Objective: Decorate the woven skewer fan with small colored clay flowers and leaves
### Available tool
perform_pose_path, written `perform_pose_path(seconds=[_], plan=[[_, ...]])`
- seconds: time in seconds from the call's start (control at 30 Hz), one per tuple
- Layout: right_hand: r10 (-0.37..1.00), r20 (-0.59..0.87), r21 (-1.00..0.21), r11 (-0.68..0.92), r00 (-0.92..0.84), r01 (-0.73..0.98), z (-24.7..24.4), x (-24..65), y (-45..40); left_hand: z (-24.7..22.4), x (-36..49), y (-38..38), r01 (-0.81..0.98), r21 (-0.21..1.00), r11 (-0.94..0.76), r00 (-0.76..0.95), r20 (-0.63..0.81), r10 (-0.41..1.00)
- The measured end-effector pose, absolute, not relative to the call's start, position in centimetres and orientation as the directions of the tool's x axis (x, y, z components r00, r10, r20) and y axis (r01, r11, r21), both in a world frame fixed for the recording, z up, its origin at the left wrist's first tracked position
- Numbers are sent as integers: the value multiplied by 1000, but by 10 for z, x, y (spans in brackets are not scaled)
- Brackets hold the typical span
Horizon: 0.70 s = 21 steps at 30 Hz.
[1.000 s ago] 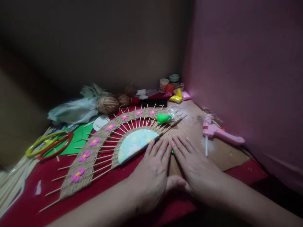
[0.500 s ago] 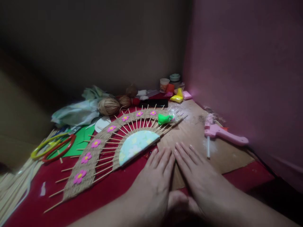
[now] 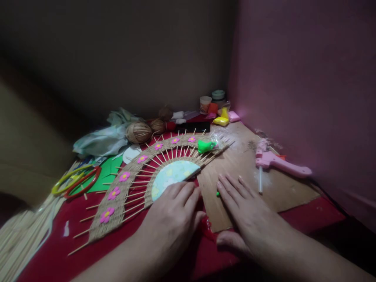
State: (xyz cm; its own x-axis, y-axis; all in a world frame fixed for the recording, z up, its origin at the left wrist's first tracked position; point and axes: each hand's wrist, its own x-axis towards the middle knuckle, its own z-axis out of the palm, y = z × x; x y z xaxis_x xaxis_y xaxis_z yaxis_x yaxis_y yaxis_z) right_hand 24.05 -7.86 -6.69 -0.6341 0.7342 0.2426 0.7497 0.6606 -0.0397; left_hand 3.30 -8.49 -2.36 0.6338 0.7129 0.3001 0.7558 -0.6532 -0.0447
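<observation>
My right hand (image 3: 245, 209) lies flat on a sheet of brown cardboard (image 3: 219, 215), its fingers stretched out. A bit of green clay (image 3: 217, 194) peeks from beneath its fingertips. My left hand (image 3: 174, 215) is open and loosely bent, fingertips by the lower edge of a half-round fan (image 3: 129, 192) made of sticks and woven twine. Pink flowers (image 3: 107, 215) with yellow centres run along the fan's outer band. Pale blue floral fabric (image 3: 167, 178) covers its inner half circle. A packet of green clay (image 3: 205, 146) rests on the fan's right end.
A pink glue gun (image 3: 272, 160) stands on the cardboard at right. Scissors (image 3: 84, 182) lie on green sheets (image 3: 110, 172) at left, near bundled sticks (image 3: 26, 239). Twine balls (image 3: 138, 132), a black phone (image 3: 194, 127), clay packets (image 3: 221, 121) and a paper cup (image 3: 205, 105) are behind.
My left hand has moved left, away from my right hand, toward the fan's lower edge. The green bit by my right fingers and something red near the cardboard's corner now show.
</observation>
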Motion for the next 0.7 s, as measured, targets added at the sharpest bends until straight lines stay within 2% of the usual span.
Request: perform_pose_path(seconds=[0.07, 0.2, 0.4, 0.47, 0.57, 0.63, 0.7], plan=[[718, 258, -3, 670, -647, 742, -67, 243, -81, -31, 35, -81, 714, -36, -699, 680, 272, 681], [668, 321, 80, 687, -671, 722, -65, 249, -86, -33, 21, -92, 603, -113, -789, 774, 319, 546], [618, 374, 139, 699, -691, 701, -65, 252, -88, -5, 12, -93, 703, -272, -657, 709, 338, 619], [609, 381, 146, 703, -696, 696, -67, 254, -91, -4, 23, -89, 737, -238, -633, 671, 373, 641], [598, 385, 148, 711, -702, 687, -70, 257, -96, -13, 45, -88, 701, -75, -709, 668, 416, 617], [602, 384, 146, 709, -700, 690, -72, 256, -97, -25, 56, -91, 664, 18, -748, 680, 401, 614], [614, 378, 145, 700, -692, 700, -72, 252, -93, -35, 62, -93, 645, 63, -762, 693, 371, 617]])
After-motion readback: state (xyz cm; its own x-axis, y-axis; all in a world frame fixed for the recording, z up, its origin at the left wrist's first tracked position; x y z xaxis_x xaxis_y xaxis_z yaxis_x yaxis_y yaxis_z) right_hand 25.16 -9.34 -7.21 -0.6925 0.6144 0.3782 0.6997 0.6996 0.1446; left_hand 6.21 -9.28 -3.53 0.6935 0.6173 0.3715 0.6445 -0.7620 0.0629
